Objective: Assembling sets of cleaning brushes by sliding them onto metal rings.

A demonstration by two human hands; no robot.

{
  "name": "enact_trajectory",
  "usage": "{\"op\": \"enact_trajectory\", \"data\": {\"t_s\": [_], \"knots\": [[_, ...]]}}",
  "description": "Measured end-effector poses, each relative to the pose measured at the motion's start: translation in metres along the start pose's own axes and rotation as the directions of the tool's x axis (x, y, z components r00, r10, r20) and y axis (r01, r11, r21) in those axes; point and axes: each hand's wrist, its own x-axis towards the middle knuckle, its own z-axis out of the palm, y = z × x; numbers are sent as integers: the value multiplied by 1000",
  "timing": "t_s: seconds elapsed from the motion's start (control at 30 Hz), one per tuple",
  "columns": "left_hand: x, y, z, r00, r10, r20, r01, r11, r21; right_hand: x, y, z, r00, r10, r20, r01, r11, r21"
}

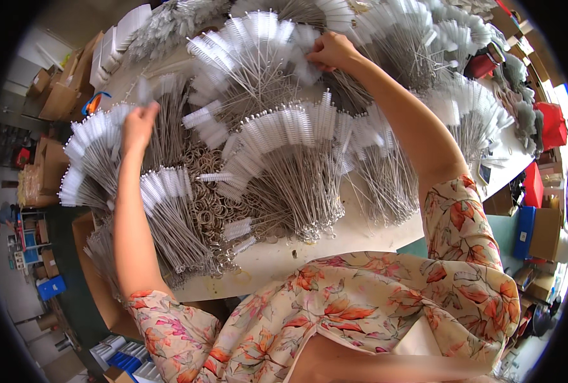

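My left hand (140, 126) is raised over the brushes at the left, its fingers closed on a wire-handled cleaning brush. The blurred bristle head of that brush (145, 92) stands above my fingertips. Farther back, my right hand (335, 52) has its fingers pinched together against the white bristle heads; what lies between them is hidden. Fanned bundles of the same brushes, with white bristles and thin looped wire handles, spread around both hands. One large bundle (290, 137) lies in front of me, another (246, 48) between my hands.
A heap of metal rings (217, 201) lies among the bundles on the white table (284, 271). More brushes (459, 108) cover its right side. Cardboard boxes (48, 163) stand beyond the left edge. At the right are red bags (550, 126) and a blue box (524, 232).
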Motion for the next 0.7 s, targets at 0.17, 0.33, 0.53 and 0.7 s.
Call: {"op": "enact_trajectory", "data": {"t_s": [0.17,0.33,0.53,0.7], "knots": [[5,-28,27,976,203,82,-213,966,143,-34,-46,-35,876,-291,-385,352,930,100],[1,-18,24,980,173,96,-170,985,-39,-32,-10,-90,825,-385,-414,343,923,-174],[-6,-18,17,988,151,-8,-151,988,28,-47,12,-37,996,-12,-86,-15,952,-304],[11,-7,-16,815,169,-555,-384,874,-298,-42,29,-37,1000,3,-17,-8,954,-301]]}}
